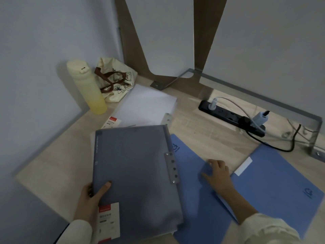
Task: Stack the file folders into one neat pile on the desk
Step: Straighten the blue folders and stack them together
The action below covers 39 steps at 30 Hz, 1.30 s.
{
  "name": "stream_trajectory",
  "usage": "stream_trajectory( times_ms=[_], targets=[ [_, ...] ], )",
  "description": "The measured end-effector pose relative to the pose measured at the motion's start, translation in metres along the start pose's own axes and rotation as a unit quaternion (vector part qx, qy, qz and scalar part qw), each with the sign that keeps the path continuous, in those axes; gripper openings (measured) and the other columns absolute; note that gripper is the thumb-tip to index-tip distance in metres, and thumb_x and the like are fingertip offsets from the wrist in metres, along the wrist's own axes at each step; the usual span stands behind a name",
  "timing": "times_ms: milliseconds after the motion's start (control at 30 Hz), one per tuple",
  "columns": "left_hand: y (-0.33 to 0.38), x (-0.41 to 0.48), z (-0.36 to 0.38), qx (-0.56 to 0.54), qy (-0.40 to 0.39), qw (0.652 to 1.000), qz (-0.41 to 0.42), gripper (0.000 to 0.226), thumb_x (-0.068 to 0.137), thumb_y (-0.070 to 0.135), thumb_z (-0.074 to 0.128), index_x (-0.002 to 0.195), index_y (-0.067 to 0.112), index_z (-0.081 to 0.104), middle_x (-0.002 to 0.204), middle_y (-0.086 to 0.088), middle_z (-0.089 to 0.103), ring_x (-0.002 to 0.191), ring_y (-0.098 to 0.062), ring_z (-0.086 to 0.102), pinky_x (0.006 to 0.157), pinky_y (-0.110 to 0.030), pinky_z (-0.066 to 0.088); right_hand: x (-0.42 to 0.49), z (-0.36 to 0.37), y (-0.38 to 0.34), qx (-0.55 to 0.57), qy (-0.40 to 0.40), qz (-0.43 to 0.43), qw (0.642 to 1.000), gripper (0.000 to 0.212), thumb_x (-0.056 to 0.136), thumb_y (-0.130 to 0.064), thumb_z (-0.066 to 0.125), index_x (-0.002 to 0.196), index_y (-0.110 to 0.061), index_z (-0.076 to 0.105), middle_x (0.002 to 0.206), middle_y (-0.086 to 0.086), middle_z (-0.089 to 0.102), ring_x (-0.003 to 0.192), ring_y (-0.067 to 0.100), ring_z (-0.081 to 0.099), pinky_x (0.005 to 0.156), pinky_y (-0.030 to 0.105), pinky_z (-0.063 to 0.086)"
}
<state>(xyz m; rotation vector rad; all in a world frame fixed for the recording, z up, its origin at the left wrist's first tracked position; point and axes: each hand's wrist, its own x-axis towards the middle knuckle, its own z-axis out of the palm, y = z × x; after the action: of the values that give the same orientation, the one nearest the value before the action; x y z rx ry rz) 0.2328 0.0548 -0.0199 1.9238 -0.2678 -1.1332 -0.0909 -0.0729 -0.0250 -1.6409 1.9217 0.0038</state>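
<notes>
My left hand (91, 199) grips the left edge of a grey translucent folder (135, 175), thumb on top, holding it slightly raised over the desk (52, 159). The folder has a metal clip strip on its right edge and a red-and-white label at its lower left. It overlaps a blue folder (191, 176) to its right. My right hand (217, 175) rests flat on that blue folder, fingers spread. A second blue folder (274, 184) with a white label lies further right, partly over the first. A clear folder (146, 106) with white paper lies behind.
A pale yellow bottle (86, 85) and a cream tote bag (114, 80) stand at the back left by the wall. A black power strip (230, 117) with plugs and cables lies at the back right, before a metal bracket (263, 97).
</notes>
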Motion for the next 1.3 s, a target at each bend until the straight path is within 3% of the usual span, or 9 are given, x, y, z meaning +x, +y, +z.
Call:
stream_trajectory(
  times_ms=[133, 300, 400, 567, 667, 867, 1000, 1100, 1300],
  targets=[
    [0.004, 0.004, -0.008, -0.004, -0.006, 1.0, -0.002, 0.052, 0.076, 0.023, 0.069, 0.12, 0.01, 0.046, 0.115, -0.018, 0.059, 0.081, -0.033, 0.063, 0.065, -0.037, 0.049, 0.008, -0.002, -0.006, -0.072, -0.014, 0.002, 0.997, 0.062, 0.082, -0.037, 0.061, 0.129, -0.005, 0.036, 0.13, 0.017, 0.041, 0.119, 0.032, 0.037, 0.1, 0.033, 0.029],
    [0.005, 0.014, -0.019, 0.004, -0.009, 1.0, -0.007, 0.05, 0.077, 0.023, 0.068, 0.119, 0.011, 0.046, 0.117, -0.02, 0.058, 0.08, -0.035, 0.063, 0.066, -0.038, 0.049, 0.002, 0.001, -0.012, -0.061, -0.059, 0.056, 0.995, 0.061, 0.073, -0.049, 0.066, 0.109, -0.005, 0.043, 0.124, 0.017, 0.046, 0.116, 0.032, 0.041, 0.095, 0.035, 0.036],
    [0.007, 0.02, -0.023, 0.009, -0.007, 1.0, -0.005, 0.051, 0.077, 0.021, 0.068, 0.121, 0.01, 0.045, 0.12, -0.021, 0.056, 0.078, -0.034, 0.061, 0.069, -0.039, 0.049, -0.006, 0.007, -0.01, -0.083, -0.075, 0.064, 0.992, 0.064, 0.076, -0.055, 0.06, 0.114, -0.004, 0.048, 0.123, 0.016, 0.048, 0.115, 0.031, 0.043, 0.095, 0.034, 0.037],
    [0.006, 0.022, -0.023, 0.009, -0.007, 1.0, -0.006, 0.053, 0.077, 0.02, 0.068, 0.123, 0.01, 0.043, 0.122, -0.02, 0.055, 0.087, -0.037, 0.06, 0.08, -0.046, 0.049, -0.028, 0.01, -0.009, 0.118, -0.095, 0.04, 0.988, 0.03, 0.086, -0.035, 0.056, 0.095, -0.008, 0.047, 0.098, 0.006, 0.058, 0.087, 0.022, 0.055, 0.074, 0.033, 0.044],
    [0.007, 0.021, -0.02, 0.003, -0.005, 1.0, 0.002, 0.054, 0.079, 0.018, 0.067, 0.126, 0.01, 0.041, 0.127, -0.021, 0.052, 0.09, -0.036, 0.058, 0.083, -0.047, 0.048, -0.044, 0.007, -0.008, 0.19, -0.053, 0.027, 0.98, 0.024, 0.087, -0.028, 0.054, 0.094, -0.005, 0.055, 0.093, 0.014, 0.067, 0.085, 0.028, 0.063, 0.079, 0.04, 0.049],
    [0.011, 0.016, -0.012, 0.007, -0.007, 1.0, 0.025, 0.06, 0.08, 0.021, 0.066, 0.131, 0.01, 0.036, 0.132, -0.019, 0.049, 0.094, -0.034, 0.055, 0.085, -0.047, 0.046, -0.08, -0.016, -0.005, 0.177, 0.088, -0.001, 0.98, 0.012, 0.091, -0.025, 0.049, 0.08, -0.02, 0.049, 0.063, 0.004, 0.054, 0.061, 0.02, 0.053, 0.054, 0.032, 0.036],
    [0.013, 0.013, -0.003, 0.033, -0.011, 0.997, 0.062, 0.059, 0.081, 0.022, 0.064, 0.132, 0.006, 0.038, 0.126, -0.017, 0.053, 0.093, -0.032, 0.056, 0.083, -0.043, 0.046, -0.097, -0.046, 0.011, 0.189, 0.157, 0.018, 0.969, 0.012, 0.092, -0.026, 0.047, 0.085, -0.019, 0.053, 0.074, 0.005, 0.06, 0.07, 0.024, 0.055, 0.059, 0.037, 0.039],
    [0.019, 0.009, 0.004, 0.1, 0.01, 0.991, 0.088, 0.052, 0.082, 0.018, 0.063, 0.128, 0.0, 0.046, 0.128, -0.023, 0.055, 0.106, -0.04, 0.056, 0.089, -0.046, 0.046, -0.108, -0.068, 0.029, 0.213, 0.203, 0.051, 0.954, 0.014, 0.092, -0.027, 0.046, 0.092, -0.015, 0.054, 0.081, 0.005, 0.058, 0.076, 0.026, 0.052, 0.066, 0.039, 0.04],
    [0.04, -0.023, 0.044, 0.186, 0.09, 0.967, 0.148, 0.064, 0.079, 0.001, 0.061, 0.137, -0.001, 0.034, 0.146, -0.027, 0.026, 0.134, -0.041, 0.027, 0.113, -0.047, 0.024, -0.129, -0.1, 0.087, 0.345, 0.279, 0.161, 0.882, 0.017, 0.091, -0.022, 0.049, 0.098, -0.007, 0.054, 0.099, 0.014, 0.056, 0.089, 0.027, 0.051, 0.078, 0.042, 0.04]
  ],
)
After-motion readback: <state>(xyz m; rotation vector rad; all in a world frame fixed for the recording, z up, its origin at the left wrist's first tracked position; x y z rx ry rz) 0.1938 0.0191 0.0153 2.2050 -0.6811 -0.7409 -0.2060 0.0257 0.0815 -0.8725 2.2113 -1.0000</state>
